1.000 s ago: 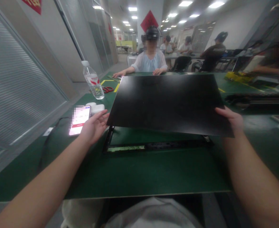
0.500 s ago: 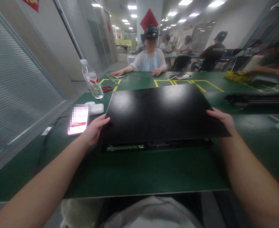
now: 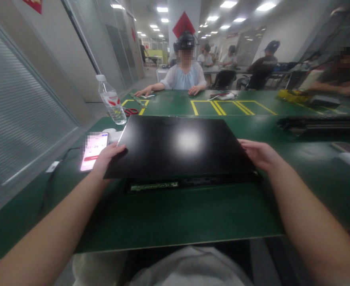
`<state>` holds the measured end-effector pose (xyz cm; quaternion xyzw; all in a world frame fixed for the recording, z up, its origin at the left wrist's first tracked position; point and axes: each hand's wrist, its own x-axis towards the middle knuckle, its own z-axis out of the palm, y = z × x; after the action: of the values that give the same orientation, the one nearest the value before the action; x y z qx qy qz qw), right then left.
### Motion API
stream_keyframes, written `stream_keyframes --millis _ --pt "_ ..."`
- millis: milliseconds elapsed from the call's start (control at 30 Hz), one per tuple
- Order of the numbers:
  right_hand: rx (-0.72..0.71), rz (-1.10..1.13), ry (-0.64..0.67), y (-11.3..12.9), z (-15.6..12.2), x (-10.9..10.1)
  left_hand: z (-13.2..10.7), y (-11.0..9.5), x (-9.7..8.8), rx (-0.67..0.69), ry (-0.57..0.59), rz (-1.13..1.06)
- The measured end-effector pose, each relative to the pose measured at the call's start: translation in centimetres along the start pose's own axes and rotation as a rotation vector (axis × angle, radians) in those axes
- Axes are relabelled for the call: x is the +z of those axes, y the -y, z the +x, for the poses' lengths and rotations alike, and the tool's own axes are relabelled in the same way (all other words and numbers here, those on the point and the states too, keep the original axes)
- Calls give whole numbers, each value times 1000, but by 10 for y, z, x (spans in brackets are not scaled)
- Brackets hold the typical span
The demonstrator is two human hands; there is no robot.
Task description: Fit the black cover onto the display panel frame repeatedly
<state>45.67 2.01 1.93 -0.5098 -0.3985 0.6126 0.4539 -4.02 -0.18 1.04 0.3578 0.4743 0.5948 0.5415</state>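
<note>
A flat, glossy black display panel (image 3: 175, 155) is held level above the table by its two short sides. My left hand (image 3: 107, 159) grips the left edge, thumb on top and fingers hidden underneath. On the right edge, my right hand (image 3: 258, 153) holds the panel with its thumb side against the rim; part of its grip is out of sight. Below the panel lies a dark unit, mostly covered, with a green circuit board strip (image 3: 153, 186) showing along its near side.
Left of the panel are a lit phone (image 3: 94, 153), a white case (image 3: 115, 137), a water bottle (image 3: 113, 104) and red-handled scissors (image 3: 130, 111). A long black part (image 3: 320, 123) lies to the right on the green table (image 3: 180, 218). A person (image 3: 186, 75) sits opposite.
The panel has shifted left and tilts differently, its near right corner no longer reaching over my right wrist. Both hands moved left with it. The view turned slightly.
</note>
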Motion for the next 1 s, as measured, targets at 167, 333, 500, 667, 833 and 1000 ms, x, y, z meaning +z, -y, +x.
stream_keyframes --millis 167,333,500,667,833,1000 --pt "25 11 -45 -2 4 0 -4 -3 2 32 -102 -37" --pt "38 33 -82 -5 7 -1 0 1 2 35 -121 -4" --pt "-20 8 -107 -9 11 -8 1 7 2 43 -22 43" --pt "-60 51 -191 -8 13 -10 -1 12 3 -12 -8 80" --pt "-17 89 -300 -5 13 -7 -1 15 4 -77 57 103" --pt "-49 -9 -306 -4 9 -6 -10 12 15 -80 49 111"
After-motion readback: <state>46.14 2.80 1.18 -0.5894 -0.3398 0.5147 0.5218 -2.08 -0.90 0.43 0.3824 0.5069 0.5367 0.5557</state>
